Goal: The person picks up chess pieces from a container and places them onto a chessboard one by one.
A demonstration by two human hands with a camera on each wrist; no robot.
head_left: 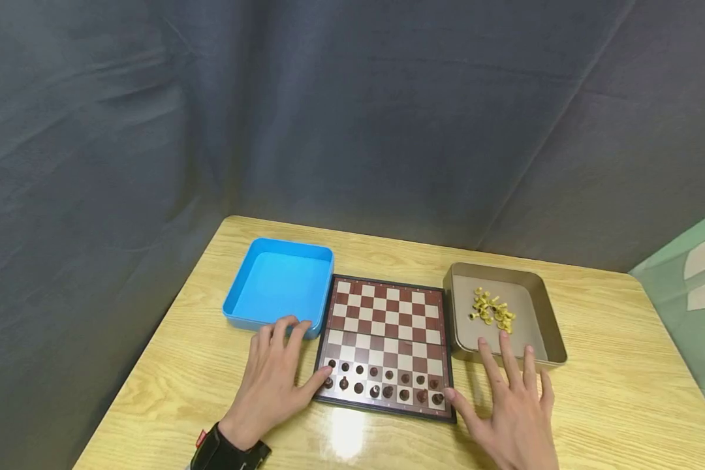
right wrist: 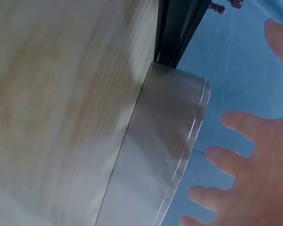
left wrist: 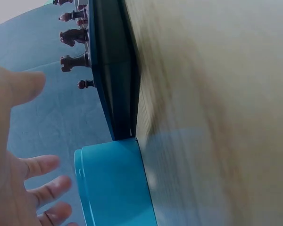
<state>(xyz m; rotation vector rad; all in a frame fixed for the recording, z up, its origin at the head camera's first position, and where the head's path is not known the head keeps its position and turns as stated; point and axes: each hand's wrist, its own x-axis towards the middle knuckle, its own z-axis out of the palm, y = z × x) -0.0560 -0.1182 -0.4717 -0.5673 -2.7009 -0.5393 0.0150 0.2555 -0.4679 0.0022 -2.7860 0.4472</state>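
A: Fingers first, head view?

B: Fingers of the left hand (head_left: 273,378) stand apart, loosely bent, holding nothing. Those of the right hand (head_left: 517,411) spread wide, likewise holding nothing.

A: What lies about them?

B: Between the thumbs, a chessboard (head_left: 382,323); level with the thumb tips, on its near half, two rows of dark chess pieces (head_left: 388,391). Ahead of the left fingertips, a blue box (head_left: 241,320). Ahead of the right fingertips, a tin (head_left: 549,313) with yellow chess pieces (head_left: 505,315) in a loose heap.

A: Handling?

B: My guess: pieces light, rigid, smooth enough to slip. Pinch a dark one at the head, from above; a fallen yellow one across the stem. Chessboard looks stiff, seam across the middle. Best held by both side edges, kept level, or pieces may topple.

A: Left wrist view?

B: A rook (left wrist: 75,61) near the thumb tip, gap between. Other fingertips face the blue box, apparently without contact. Its wall looks slick and firm; the rim seems the surer hold.

A: Right wrist view?

B: Fingers apart, tips near the tin's rim, no contact visible. Probably thin, stiff metal; take it by the lip.
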